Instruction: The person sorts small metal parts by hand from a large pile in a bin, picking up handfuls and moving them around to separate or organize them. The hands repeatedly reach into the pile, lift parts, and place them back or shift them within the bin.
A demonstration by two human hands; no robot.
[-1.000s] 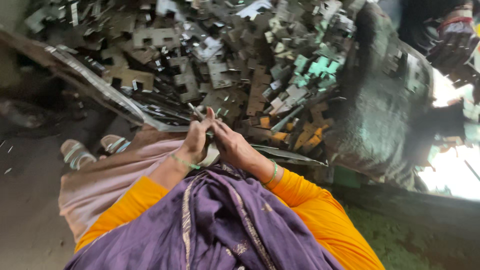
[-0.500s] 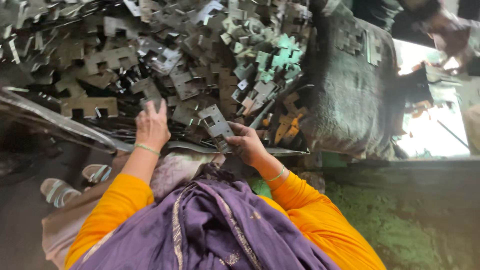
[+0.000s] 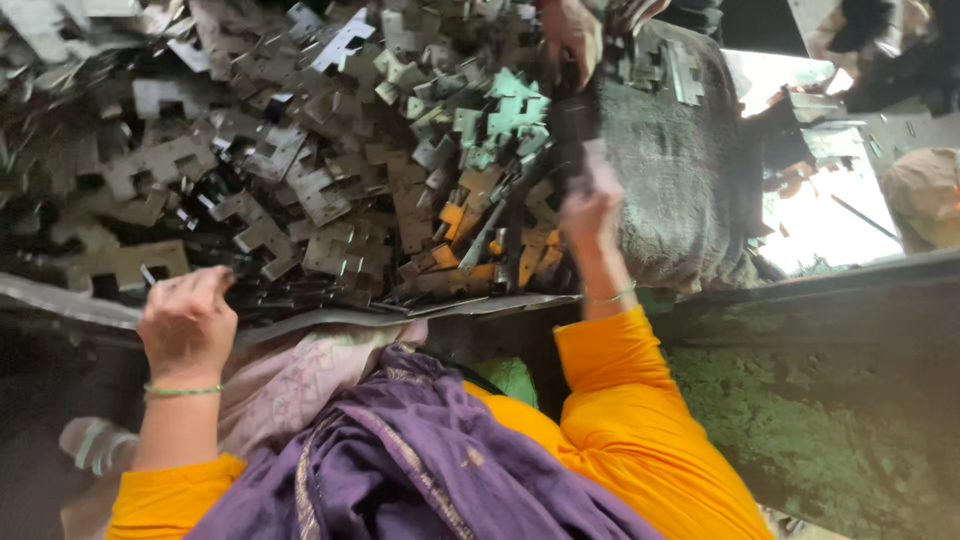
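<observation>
Metal stampings [image 3: 300, 190], flat notched plates of dull grey steel, lie heaped across the upper frame, just beyond my hands; I read the step in hand as sorting through this pile

Nearest me: purple shawl [image 3: 400, 470] in soft folds over orange sleeves [image 3: 640, 420], with pale patterned cloth [image 3: 300, 370] under it

Left hand [image 3: 187, 320] rests at the near edge of the heap, fingers curled loosely, thin green bangle at the wrist. It seems to touch thin dark strips there, but I cannot tell if it has hold of any

Right hand [image 3: 590, 205] reaches further in, blurred, lifted against the pile beside a coarse grey sack [image 3: 680, 180]. I cannot tell how far it is open, nor whether it grips a plate

Middle of the heap: a few plates tinted orange [image 3: 455, 215], some greenish [image 3: 510, 110], edges sharp, surfaces scuffed, all interlocked and tilted

Far top: another person's hand [image 3: 570, 35] at the sack's rim

Judgement: picking one plate out calls for a pinch on a free edge, since the notches snag on neighbours and the cut edges could nick skin
</observation>
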